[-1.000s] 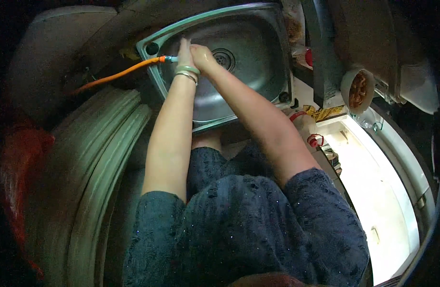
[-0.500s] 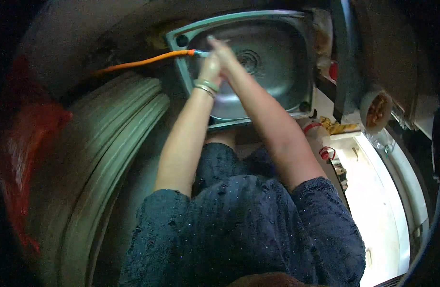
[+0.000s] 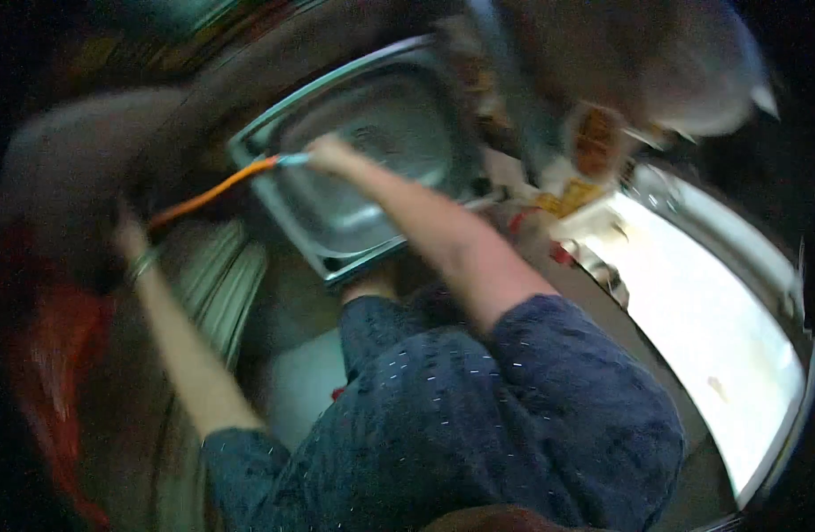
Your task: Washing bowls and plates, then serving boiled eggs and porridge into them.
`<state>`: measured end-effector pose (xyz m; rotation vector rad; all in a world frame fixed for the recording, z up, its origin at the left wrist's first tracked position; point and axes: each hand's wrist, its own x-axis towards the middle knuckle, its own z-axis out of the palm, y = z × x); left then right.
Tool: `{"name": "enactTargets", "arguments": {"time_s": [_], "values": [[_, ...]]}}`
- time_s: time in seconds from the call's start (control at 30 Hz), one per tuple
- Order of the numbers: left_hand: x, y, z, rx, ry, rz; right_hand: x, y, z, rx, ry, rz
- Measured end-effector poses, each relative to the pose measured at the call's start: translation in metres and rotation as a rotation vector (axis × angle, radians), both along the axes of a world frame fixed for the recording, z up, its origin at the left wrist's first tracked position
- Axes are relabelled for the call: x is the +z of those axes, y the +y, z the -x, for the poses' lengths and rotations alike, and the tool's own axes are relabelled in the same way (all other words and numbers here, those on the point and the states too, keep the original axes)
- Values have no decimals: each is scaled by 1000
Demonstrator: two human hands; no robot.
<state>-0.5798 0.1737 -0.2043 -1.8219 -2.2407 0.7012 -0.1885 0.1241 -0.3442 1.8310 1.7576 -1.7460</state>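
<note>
Over the near left part of a metal sink (image 3: 305,232), my right hand (image 3: 330,155) is closed on the pale end of an orange hose (image 3: 221,188). From there the hose runs left across the sink's rim. My left hand (image 3: 129,238), with a pale bangle on its wrist, is stretched far out to the left, close to where the hose fades into the dark. Motion smears its fingers, so I cannot make out whether it touches anything.
Pale ridged panels (image 3: 214,284) stand left of the sink, with a red bag-like thing (image 3: 66,355) beyond them. At the right are a bright white surface (image 3: 718,346), a container of brownish contents (image 3: 596,142) and a yellow item (image 3: 574,197).
My hands were together over the sink and are now apart. The left has swung far left; the right stays at the hose end. The whole view has shifted and tilted.
</note>
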Motion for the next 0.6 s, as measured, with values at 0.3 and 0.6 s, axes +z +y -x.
{"name": "enactTargets", "arguments": {"time_s": [0.3, 0.6], "values": [[-22, 16, 55, 632, -539, 35, 40, -15, -5, 151, 17, -229], [50, 4, -26, 279, -610, 170, 82, -27, -18, 232, -12, -252]]}}
